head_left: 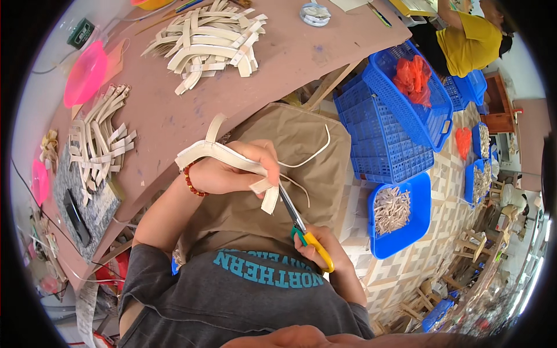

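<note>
My left hand point(235, 171) grips a cream woven strip piece point(223, 152), a crossed shape with tails sticking up and down, held over my lap. My right hand point(322, 246) holds scissors point(301, 223) with green and yellow handles; the blades point up and meet the lower end of the strip beside my left fingers. A thin trimmed sliver point(310, 156) curls away over the tan cloth point(290, 139) on my lap. A red bead bracelet sits on my left wrist.
A brown table point(174, 116) to my left carries piles of cream strips point(212, 40), a second pile point(98, 139) and a pink plate point(86, 72). Blue baskets point(406, 98) and a blue tray of small pieces point(400, 211) stand on the tiled floor. A person in yellow sits at upper right.
</note>
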{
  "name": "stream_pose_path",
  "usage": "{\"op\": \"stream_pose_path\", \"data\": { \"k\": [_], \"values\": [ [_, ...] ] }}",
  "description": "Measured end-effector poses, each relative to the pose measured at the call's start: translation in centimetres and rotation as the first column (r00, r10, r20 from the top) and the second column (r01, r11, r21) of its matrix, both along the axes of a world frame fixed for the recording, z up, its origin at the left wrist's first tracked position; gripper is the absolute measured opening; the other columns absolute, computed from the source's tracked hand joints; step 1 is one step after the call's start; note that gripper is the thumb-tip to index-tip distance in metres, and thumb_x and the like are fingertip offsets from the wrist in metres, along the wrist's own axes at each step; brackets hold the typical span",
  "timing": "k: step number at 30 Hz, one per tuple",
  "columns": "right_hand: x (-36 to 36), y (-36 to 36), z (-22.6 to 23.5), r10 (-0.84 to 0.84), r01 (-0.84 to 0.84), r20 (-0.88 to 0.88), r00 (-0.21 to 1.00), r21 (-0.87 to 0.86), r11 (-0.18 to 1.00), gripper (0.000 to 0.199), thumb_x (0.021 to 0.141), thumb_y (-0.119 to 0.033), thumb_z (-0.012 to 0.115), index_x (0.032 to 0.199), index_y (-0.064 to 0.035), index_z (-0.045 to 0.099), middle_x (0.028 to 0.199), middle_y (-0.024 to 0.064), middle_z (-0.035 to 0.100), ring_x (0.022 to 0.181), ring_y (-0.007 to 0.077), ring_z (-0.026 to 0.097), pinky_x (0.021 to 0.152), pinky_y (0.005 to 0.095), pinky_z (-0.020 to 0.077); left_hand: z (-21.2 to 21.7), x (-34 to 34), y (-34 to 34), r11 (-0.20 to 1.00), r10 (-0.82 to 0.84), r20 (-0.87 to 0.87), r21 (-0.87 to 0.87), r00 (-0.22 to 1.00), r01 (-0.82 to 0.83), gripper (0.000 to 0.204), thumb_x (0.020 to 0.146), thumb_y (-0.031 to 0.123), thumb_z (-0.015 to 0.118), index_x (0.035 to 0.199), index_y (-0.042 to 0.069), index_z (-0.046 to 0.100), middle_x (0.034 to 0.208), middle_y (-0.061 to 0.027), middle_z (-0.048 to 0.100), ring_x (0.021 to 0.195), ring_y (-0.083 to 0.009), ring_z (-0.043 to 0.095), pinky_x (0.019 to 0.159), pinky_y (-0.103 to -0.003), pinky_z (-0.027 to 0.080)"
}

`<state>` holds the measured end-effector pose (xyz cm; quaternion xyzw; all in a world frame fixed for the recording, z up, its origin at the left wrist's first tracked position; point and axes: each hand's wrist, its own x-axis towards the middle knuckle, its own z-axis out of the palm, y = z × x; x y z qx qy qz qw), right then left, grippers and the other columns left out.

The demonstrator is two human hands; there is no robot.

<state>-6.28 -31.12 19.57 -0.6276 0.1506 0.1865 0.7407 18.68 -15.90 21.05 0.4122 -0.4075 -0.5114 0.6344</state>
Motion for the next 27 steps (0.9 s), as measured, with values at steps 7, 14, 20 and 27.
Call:
{"op": "stream_pose_path", "data": {
  "k": [7,14,20,27],
  "values": [
    [0.4,-0.3,0.1,0.020,-0.020,0.004,1.000,-0.022,1.000,0.042,0.081,-0.045,0.061,0.078,-0.0039,0.054,0.071,-0.0012,0.051,0.063,0.0066,0.044,0.057,0.0222,0.0362,-0.3,-0.4,-0.3,0.989,0.145,0.174,-0.037,0.974,-0.141,0.017,0.072,-0.006,0.063,0.075,0.010,0.064,0.098,-0.0085,0.052,0.093,-0.0152,0.051,0.075,-0.026,0.044],
    [1.0,-0.3,-0.3,0.018,-0.017,0.137,0.990,-0.005,1.000,0.039,0.083,-0.040,0.063,0.079,-0.0035,0.053,0.066,0.0022,0.048,0.059,0.0099,0.044,0.053,0.0258,0.0365,0.2,-0.4,0.1,0.992,0.105,0.247,0.042,0.963,-0.119,0.018,0.069,-0.006,0.068,0.063,0.011,0.064,0.097,-0.0081,0.051,0.083,-0.0145,0.054,0.070,-0.025,0.044],
    [1.6,-0.6,0.4,0.082,-0.074,0.096,0.992,-0.081,0.994,0.041,0.080,-0.043,0.065,0.080,-0.0036,0.053,0.065,0.0021,0.049,0.057,0.0110,0.044,0.053,0.0264,0.0368,0.2,0.7,0.3,1.000,0.010,0.351,0.004,0.936,-0.012,0.019,0.070,-0.007,0.066,0.063,0.011,0.064,0.097,-0.0083,0.051,0.077,-0.0132,0.055,0.066,-0.024,0.044],
    [1.7,-0.8,0.8,0.117,-0.108,0.045,0.992,-0.174,0.979,0.054,0.074,-0.058,0.065,0.080,-0.0052,0.053,0.063,0.0011,0.050,0.056,0.0121,0.047,0.053,0.0270,0.0387,0.4,1.4,0.2,0.996,-0.084,0.373,0.006,0.924,0.088,0.018,0.072,-0.008,0.065,0.065,0.009,0.064,0.098,-0.0086,0.050,0.070,-0.0118,0.055,0.064,-0.023,0.043]
  ]
}}
